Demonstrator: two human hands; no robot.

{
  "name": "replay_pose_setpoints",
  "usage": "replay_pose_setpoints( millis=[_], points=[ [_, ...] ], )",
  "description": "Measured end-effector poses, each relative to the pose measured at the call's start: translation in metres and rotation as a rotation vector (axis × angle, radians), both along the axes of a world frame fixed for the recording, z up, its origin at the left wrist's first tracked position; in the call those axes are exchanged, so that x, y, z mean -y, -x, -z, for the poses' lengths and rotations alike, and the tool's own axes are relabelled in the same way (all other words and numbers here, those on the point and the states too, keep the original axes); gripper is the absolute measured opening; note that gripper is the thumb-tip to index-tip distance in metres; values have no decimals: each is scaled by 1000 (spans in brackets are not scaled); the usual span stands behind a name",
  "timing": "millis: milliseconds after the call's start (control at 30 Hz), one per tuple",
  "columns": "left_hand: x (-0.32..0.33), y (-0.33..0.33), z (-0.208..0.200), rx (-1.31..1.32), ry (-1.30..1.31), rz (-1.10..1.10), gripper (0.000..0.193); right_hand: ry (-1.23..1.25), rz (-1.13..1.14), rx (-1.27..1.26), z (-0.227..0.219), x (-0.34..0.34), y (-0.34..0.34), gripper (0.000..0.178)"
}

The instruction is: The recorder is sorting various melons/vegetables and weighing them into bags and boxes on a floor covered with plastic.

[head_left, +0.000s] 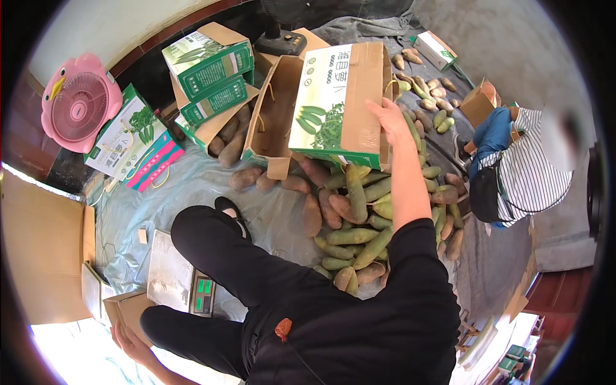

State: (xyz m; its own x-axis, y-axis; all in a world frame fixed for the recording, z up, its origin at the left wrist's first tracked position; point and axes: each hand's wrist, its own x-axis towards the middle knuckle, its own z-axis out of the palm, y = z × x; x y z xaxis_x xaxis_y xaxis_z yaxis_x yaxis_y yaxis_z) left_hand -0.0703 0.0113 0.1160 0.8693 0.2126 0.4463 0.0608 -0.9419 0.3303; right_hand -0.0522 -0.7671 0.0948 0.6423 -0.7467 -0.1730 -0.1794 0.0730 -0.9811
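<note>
My right hand [390,120] grips the edge of a white, green and brown carton [350,106] printed with green radishes. Its thumb lies on the brown panel; some fingers are hidden behind the edge. The carton is tilted above a heap of green radishes [353,236] and sweet potatoes [312,215]. Beside it stands an open brown carton [280,96]. At the lower left, my left hand [130,342] is closed on the near edge of a small cardboard box [128,310], next to my knee. Close by on the floor is a scale [172,273] with a green-lit display.
A pink fan [82,102] stands at the left beside a printed carton [119,144]. Stacked green cartons [212,70] stand behind, one with sweet potatoes inside. On the right, a person in a striped shirt [532,160] bends near more vegetables. Plastic sheeting [131,221] covers the floor.
</note>
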Motion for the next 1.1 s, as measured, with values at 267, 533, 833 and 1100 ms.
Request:
replay_pose_setpoints(
  millis=[267, 533, 833, 1100],
  points=[
    [36, -8, 1, -12, -17, 166, 25, -201, 8, 216, 15, 3, -12, 28],
    [50, -6, -15, 12, 51, 199, 23, 161, -84, 327, -55, -88, -19, 25],
    [122, -22, -60, 161, -109, 376, 26, 1266, -298, 411, -111, -216, -60, 13],
    [168, -34, -94, 425, -702, 270, 47, 1515, -787, 523, -96, -382, -105, 8]
  ],
)
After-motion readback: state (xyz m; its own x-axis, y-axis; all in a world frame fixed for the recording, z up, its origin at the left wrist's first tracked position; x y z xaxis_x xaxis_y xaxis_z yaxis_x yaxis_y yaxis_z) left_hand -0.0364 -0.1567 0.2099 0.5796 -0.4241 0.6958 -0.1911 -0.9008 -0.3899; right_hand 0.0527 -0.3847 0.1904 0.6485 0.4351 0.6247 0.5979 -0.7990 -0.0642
